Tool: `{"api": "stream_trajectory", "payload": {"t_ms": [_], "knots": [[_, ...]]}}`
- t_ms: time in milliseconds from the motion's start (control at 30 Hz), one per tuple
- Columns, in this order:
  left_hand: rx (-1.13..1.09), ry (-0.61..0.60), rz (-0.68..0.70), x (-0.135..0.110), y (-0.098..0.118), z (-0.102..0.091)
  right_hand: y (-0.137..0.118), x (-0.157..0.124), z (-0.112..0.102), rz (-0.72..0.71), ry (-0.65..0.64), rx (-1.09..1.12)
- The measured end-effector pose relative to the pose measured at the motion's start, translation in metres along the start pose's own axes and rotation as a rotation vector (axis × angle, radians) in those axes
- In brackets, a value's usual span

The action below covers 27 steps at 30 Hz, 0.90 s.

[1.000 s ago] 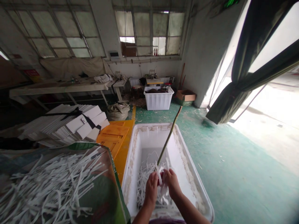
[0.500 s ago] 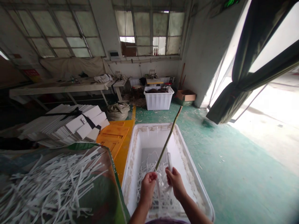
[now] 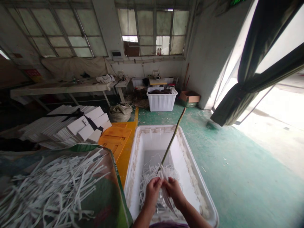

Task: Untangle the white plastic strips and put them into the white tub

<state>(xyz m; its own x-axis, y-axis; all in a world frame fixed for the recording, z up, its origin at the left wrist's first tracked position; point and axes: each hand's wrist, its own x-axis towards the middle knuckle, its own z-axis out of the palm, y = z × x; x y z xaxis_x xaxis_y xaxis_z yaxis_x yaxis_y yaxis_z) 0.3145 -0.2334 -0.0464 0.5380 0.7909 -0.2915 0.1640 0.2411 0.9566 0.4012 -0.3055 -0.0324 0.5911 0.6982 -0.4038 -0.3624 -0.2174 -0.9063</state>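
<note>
Over a large white plastic tub (image 3: 198, 180), my left hand (image 3: 152, 191) and my right hand (image 3: 175, 192) meet, fingertips nearly touching. Both are closed in a pinch on white strips (image 3: 168, 200), which stick up past the fingers and hang down between the wrists. The strips look flat and thin; their material is unclear. Below my hands, a tangle of similar white strips (image 3: 148, 173) lies in the tub. A greenish-brown stick (image 3: 174, 134) leans up out of the tub, its lower end hidden behind the strips and hands.
Left of the tub, a big green sack (image 3: 104, 193) holds a heap of loose white strips (image 3: 54, 186). Beyond are an orange panel (image 3: 116, 136) and stacked white boards (image 3: 71, 123). Another white bin (image 3: 162, 101), a cardboard box (image 3: 190, 96) and a long table (image 3: 64, 90) stand farther back.
My right hand has moved left to meet my left hand. The strips it held upright now lie between both hands and hang downward. The stick and tub have stayed put.
</note>
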Motion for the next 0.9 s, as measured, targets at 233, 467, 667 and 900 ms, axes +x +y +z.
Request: {"api": "stream_trajectory", "payload": {"t_ms": [233,467,667,900], "knots": [[0.171,-0.013,0.106,0.004,-0.006,-0.002,0.006,0.002,-0.003,0.016,-0.049,-0.124],[-0.084,0.293,0.022,0.028,0.008,-0.035,0.028,0.031,-0.053,-0.039,0.312,-0.314],[-0.350,0.529,0.073,0.062,0.041,-0.099,0.037,0.044,-0.134,-0.014,0.610,-0.480],[-0.080,0.005,-0.112,0.026,0.007,-0.006,0.005,0.018,-0.044,-0.031,0.072,-0.165]]}}
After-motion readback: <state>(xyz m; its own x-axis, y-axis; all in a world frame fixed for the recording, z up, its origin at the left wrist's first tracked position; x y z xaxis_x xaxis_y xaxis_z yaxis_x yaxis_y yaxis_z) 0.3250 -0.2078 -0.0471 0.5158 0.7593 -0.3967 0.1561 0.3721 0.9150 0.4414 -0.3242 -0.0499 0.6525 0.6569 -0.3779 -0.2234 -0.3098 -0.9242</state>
